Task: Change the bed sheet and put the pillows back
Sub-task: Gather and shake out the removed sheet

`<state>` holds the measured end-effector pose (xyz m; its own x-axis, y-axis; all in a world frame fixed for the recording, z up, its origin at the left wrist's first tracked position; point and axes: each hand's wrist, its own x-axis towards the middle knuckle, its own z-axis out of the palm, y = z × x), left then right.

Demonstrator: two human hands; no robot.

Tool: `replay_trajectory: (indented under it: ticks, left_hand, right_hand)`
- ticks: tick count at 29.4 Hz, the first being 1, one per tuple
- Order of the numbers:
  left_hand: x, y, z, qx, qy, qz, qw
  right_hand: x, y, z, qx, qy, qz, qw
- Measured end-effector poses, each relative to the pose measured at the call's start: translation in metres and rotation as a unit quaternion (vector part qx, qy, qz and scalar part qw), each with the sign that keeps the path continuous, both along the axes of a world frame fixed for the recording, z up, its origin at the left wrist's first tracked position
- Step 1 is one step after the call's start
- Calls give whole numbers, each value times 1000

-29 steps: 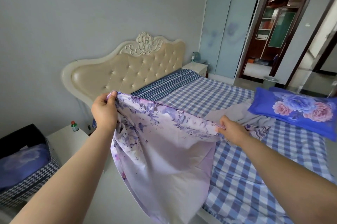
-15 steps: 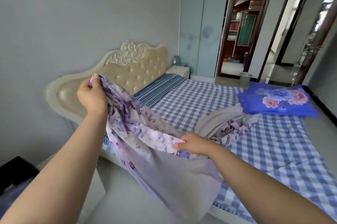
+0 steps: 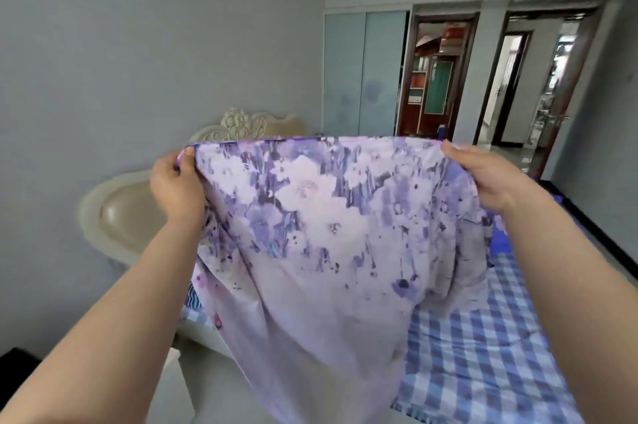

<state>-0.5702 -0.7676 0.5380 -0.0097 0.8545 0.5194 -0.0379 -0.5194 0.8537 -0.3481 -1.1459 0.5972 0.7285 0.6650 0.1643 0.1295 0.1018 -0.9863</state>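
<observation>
Sheet (image 3: pixel 310 233) mid-frame, pinched at top edge by left hand (image 3: pixel 177 188) and right hand (image 3: pixel 483 178), fingers curled; risk of slipping, bunching, landing crooked on bed (image 3: pixel 483 354).

Your bed (image 3: pixel 483 354), seen from its side, with the headboard (image 3: pixel 131 216) at your left.
A blue-and-white checked sheet (image 3: pixel 466 371) covers the mattress; a blue pillow (image 3: pixel 500 240) lies on it, mostly hidden.
</observation>
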Motion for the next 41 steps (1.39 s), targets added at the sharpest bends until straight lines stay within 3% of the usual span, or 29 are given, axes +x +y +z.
replay_trajectory:
  ticks: [1, 3, 4, 6, 9, 11, 16, 19, 21, 23, 27, 30, 31, 32, 35, 37, 41]
  left_hand:
    - [5, 2, -1, 13, 85, -8, 996]
    - [16, 3, -6, 0, 221, -57, 974]
    - [21, 3, -9, -18, 248, -79, 965]
    - [32, -2, -14, -37, 239, -82, 967]
    - [49, -12, -16, 28, 142, -42, 989]
    - [55, -13, -16, 54, 122, -41, 990]
    - [65, 2, -49, -21, 285, -90, 954]
    - [70, 8, -63, -54, 296, -91, 949]
    - [77, 11, -73, -74, 331, -113, 934]
    - [84, 8, -79, -110, 361, -133, 917]
    - [112, -21, -85, -236, 352, -170, 890]
    - [144, -79, -72, -205, 288, -257, 900]
    - [152, -102, -64, -139, 271, -319, 898]
    - [158, -124, -53, -59, 278, -399, 872]
    - [165, -158, -29, 100, 379, -565, 726]
    - [162, -159, -18, 118, 425, -566, 697]
    - [165, -162, -26, 131, 494, -533, 674]
  right_hand:
    - [11, -1, 4, -101, -98, -85, 986]
    - [32, 1, 3, -297, -277, -200, 892]
    - [38, 4, 0, -354, -308, -215, 856]
    - [49, 7, -10, -381, -329, -247, 828]
    - [62, 7, -28, -300, -355, -343, 816]
    - [70, 4, -36, -289, -345, -329, 830]
    - [86, -14, -56, -403, -221, -108, 882]
    - [97, -27, -72, -378, -34, 5, 925]
    - [105, -37, -85, -349, 96, 63, 930]
    - [110, -37, -97, -346, 134, 47, 927]
    - [102, 6, -105, -370, -29, -147, 917]
    - [76, 54, -102, -309, -83, -152, 935]
    - [64, 67, -101, -295, -106, -118, 942]
    - [53, 77, -100, -288, -137, -73, 945]
    - [34, 84, -96, -247, -213, 24, 945]
    - [32, 75, -91, -204, -201, 45, 957]
    - [35, 57, -92, -214, -232, 67, 947]
